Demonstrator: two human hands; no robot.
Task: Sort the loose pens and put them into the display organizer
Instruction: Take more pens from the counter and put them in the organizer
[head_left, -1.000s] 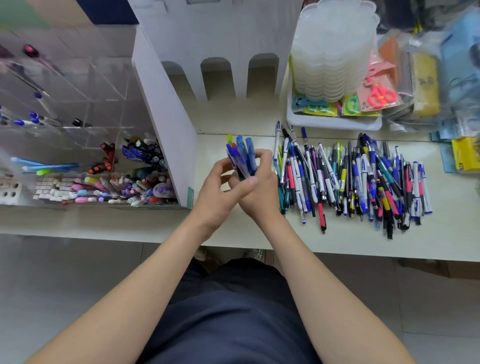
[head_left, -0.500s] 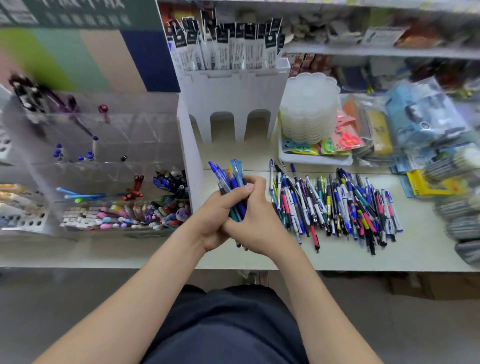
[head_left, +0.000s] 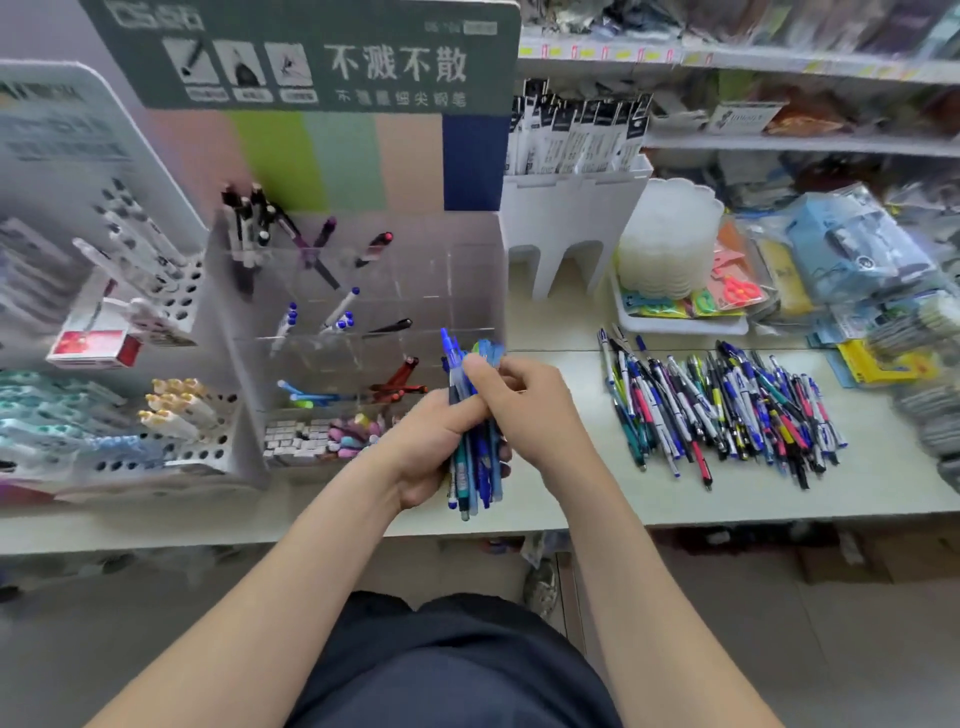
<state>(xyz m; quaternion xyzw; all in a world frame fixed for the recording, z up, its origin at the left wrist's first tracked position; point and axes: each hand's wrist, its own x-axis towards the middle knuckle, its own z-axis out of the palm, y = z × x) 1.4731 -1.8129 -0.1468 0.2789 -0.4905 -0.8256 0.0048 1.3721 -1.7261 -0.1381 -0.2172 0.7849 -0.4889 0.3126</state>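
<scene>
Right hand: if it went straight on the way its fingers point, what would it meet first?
The right hand points left and away, at the bundle of blue pens it pinches above the left hand. Beyond that, probably the clear display organizer, though depth is unclear.

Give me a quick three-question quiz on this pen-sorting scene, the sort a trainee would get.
1. True or false: the left hand and the right hand both hold the bundle of blue pens.
2. Where does the pile of loose pens lie? A) on the counter, to the right of the hands; B) in a drawer; C) on the floor.
3. Fill in: the clear display organizer stands to the ___ of the hands.
Key: 1 true; 2 A; 3 left.
</scene>
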